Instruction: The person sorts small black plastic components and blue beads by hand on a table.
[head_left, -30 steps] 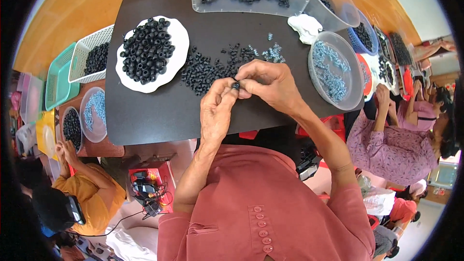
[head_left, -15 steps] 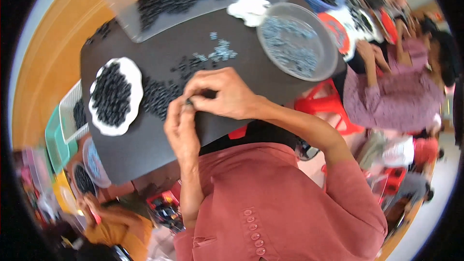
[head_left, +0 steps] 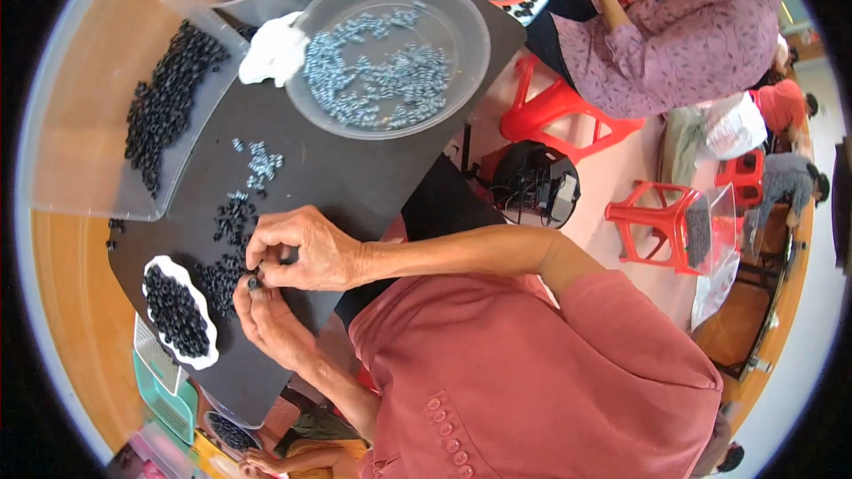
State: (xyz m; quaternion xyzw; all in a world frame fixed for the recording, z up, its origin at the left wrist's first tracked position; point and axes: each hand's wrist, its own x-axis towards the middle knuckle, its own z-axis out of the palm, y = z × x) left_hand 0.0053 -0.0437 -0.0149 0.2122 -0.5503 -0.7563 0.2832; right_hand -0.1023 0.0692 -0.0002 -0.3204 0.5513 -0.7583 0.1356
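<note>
small black ring (head_left: pixel 255 282) (round, dark) | left hand (head_left: pixel 266 319) and right hand (head_left: pixel 302 250) grips pinched on it

Black mat (head_left: pixel 355 177) on an orange-tan table (head_left: pixel 80 239). Black rings (head_left: pixel 226 253) loose on the mat; more black ones on a white plate (head_left: pixel 206 348) at left and in a clear tray (head_left: pixel 89 186) far left. Clear bowl (head_left: pixel 470 35) holds blue-grey rings (head_left: pixel 373 80), white cloth (head_left: pixel 271 49) beside it. Own sleeve (head_left: pixel 532 372) salmon pink. Person far right: mauve patterned top (head_left: pixel 692 35). Red stools (head_left: pixel 657 222) on right.
</note>
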